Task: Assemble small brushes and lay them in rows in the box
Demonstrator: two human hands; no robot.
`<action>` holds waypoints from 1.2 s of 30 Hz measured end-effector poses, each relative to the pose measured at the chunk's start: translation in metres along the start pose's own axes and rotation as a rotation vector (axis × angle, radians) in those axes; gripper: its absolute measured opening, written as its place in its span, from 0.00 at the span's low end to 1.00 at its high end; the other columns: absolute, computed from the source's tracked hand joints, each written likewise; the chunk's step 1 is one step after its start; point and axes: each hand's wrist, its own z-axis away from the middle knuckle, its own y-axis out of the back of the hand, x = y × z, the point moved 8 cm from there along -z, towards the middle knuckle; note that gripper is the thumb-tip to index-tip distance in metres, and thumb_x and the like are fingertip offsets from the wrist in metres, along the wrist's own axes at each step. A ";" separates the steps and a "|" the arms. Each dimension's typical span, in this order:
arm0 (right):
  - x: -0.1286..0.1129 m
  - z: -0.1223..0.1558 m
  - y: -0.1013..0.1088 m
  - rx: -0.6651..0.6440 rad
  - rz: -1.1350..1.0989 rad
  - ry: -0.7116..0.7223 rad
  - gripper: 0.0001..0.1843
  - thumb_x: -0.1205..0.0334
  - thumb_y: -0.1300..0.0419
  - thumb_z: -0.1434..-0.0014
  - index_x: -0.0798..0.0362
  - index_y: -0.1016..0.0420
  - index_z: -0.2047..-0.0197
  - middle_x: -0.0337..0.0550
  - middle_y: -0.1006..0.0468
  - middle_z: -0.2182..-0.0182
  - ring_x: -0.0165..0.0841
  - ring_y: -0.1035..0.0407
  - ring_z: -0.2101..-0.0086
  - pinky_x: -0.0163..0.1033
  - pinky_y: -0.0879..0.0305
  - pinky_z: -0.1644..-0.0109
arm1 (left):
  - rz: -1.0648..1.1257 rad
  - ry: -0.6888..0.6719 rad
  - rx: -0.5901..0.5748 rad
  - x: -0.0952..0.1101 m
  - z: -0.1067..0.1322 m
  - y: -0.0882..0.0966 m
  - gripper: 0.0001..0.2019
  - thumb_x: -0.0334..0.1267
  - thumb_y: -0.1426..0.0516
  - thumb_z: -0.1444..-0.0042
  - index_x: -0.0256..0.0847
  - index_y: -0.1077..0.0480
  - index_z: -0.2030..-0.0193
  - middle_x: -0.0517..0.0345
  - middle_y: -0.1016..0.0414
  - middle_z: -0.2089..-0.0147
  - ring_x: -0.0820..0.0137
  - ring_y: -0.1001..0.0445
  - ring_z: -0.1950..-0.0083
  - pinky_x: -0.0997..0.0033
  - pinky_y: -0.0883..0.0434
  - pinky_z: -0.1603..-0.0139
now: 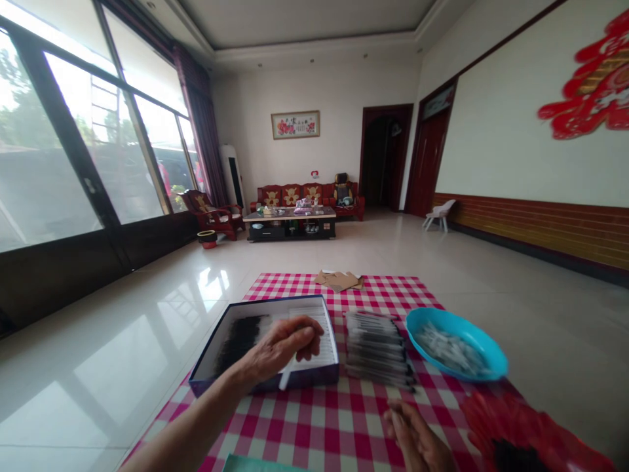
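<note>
My left hand (297, 337) is closed around a slim white pen-like tube (285, 377), whose end sticks out below the fingers. The hand hovers over the right part of a shallow dark-blue box (265, 385) with a white inside. In the box, a dark bundle of thin pieces (236, 344) lies to the left and white slim tubes (324, 341) lie in a row to the right. Near the front edge, my right hand (417, 436) has its thumb and fingers pinched together; what they hold, if anything, is blurred. Beyond it lies a stack of clear pen-like tubes with dark ends (376, 347).
A blue oval basin (498, 364) of small translucent pieces stands right of the stack. A red plastic bag (540, 426) with black pieces lies front right. Torn cardboard (341, 280) rests at the far edge of the checkered tablecloth (314, 419). A teal item (255, 464) shows in front.
</note>
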 end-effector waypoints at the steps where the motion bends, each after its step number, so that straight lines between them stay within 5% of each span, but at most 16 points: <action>1: -0.006 0.004 -0.001 0.015 -0.014 0.025 0.28 0.38 0.38 0.58 0.51 0.24 0.61 0.47 0.18 0.66 0.43 0.24 0.63 0.37 0.27 0.61 | 0.280 -0.017 0.070 -0.003 -0.001 -0.007 0.11 0.43 0.50 0.40 0.37 0.33 0.61 0.57 0.31 0.69 0.75 0.34 0.71 0.76 0.36 0.70; 4: -0.024 0.015 -0.008 -0.001 -0.078 0.055 0.25 0.40 0.39 0.54 0.52 0.24 0.62 0.46 0.19 0.68 0.39 0.25 0.67 0.37 0.29 0.63 | 0.857 -0.020 0.253 -0.033 -0.004 -0.030 0.09 0.42 0.42 0.45 0.39 0.34 0.62 0.59 0.31 0.68 0.77 0.33 0.70 0.77 0.35 0.67; 6: -0.036 0.022 -0.021 -0.123 -0.111 0.033 0.23 0.41 0.42 0.49 0.53 0.23 0.63 0.45 0.20 0.71 0.36 0.27 0.71 0.36 0.31 0.68 | 1.058 0.024 0.334 -0.058 -0.005 -0.046 0.10 0.40 0.40 0.47 0.39 0.34 0.62 0.60 0.31 0.67 0.78 0.32 0.70 0.77 0.33 0.66; 10: -0.050 0.036 -0.043 -0.368 -0.146 -0.041 0.24 0.41 0.47 0.44 0.53 0.23 0.69 0.41 0.24 0.78 0.32 0.33 0.77 0.34 0.38 0.73 | 1.212 0.107 0.440 -0.093 -0.005 -0.068 0.13 0.38 0.37 0.52 0.39 0.34 0.62 0.60 0.31 0.67 0.77 0.30 0.69 0.76 0.31 0.66; 15: -0.036 0.038 -0.052 -0.462 -0.319 -0.134 0.19 0.45 0.42 0.45 0.53 0.24 0.64 0.40 0.25 0.75 0.29 0.34 0.77 0.32 0.43 0.76 | 1.208 0.158 0.499 -0.106 -0.002 -0.082 0.14 0.40 0.35 0.54 0.40 0.32 0.62 0.57 0.27 0.65 0.74 0.28 0.68 0.73 0.30 0.63; 20: -0.010 0.019 -0.031 -0.201 -0.408 -0.191 0.18 0.49 0.35 0.52 0.54 0.24 0.63 0.39 0.24 0.77 0.28 0.34 0.77 0.32 0.41 0.74 | 0.795 0.187 0.455 -0.112 0.013 -0.079 0.16 0.47 0.40 0.48 0.40 0.30 0.57 0.55 0.25 0.61 0.72 0.28 0.63 0.73 0.32 0.62; 23: 0.000 0.011 -0.017 -0.049 -0.455 -0.223 0.18 0.50 0.32 0.56 0.53 0.23 0.64 0.39 0.24 0.76 0.31 0.32 0.75 0.33 0.38 0.72 | 0.330 0.202 0.318 -0.115 0.022 -0.075 0.16 0.49 0.43 0.47 0.37 0.27 0.62 0.59 0.28 0.72 0.74 0.33 0.73 0.75 0.36 0.71; 25: -0.001 0.008 -0.013 -0.022 -0.450 -0.201 0.18 0.50 0.32 0.57 0.53 0.23 0.65 0.37 0.25 0.78 0.30 0.33 0.76 0.33 0.39 0.73 | 0.019 0.198 0.187 -0.112 0.026 -0.077 0.13 0.46 0.44 0.47 0.37 0.26 0.66 0.61 0.31 0.77 0.74 0.35 0.77 0.74 0.39 0.74; 29: -0.015 0.010 -0.015 -0.066 -0.383 -0.142 0.15 0.51 0.33 0.55 0.53 0.23 0.68 0.34 0.28 0.80 0.28 0.37 0.78 0.32 0.39 0.73 | -0.512 0.059 0.037 -0.088 0.026 -0.090 0.10 0.40 0.48 0.44 0.41 0.27 0.70 0.57 0.29 0.74 0.70 0.31 0.71 0.71 0.40 0.69; 32: -0.025 0.015 -0.020 -0.128 -0.326 -0.108 0.15 0.51 0.33 0.55 0.52 0.23 0.68 0.34 0.28 0.80 0.29 0.36 0.77 0.33 0.39 0.72 | -0.625 0.009 -0.025 -0.077 0.020 -0.112 0.14 0.41 0.53 0.40 0.42 0.29 0.71 0.54 0.29 0.74 0.69 0.32 0.73 0.70 0.41 0.71; 36: -0.021 0.014 -0.018 -0.125 -0.299 -0.101 0.17 0.50 0.33 0.55 0.51 0.22 0.64 0.35 0.25 0.77 0.32 0.32 0.74 0.34 0.35 0.68 | -0.510 0.118 -0.068 -0.091 0.010 -0.136 0.18 0.42 0.55 0.39 0.42 0.33 0.78 0.58 0.34 0.81 0.71 0.35 0.79 0.71 0.44 0.75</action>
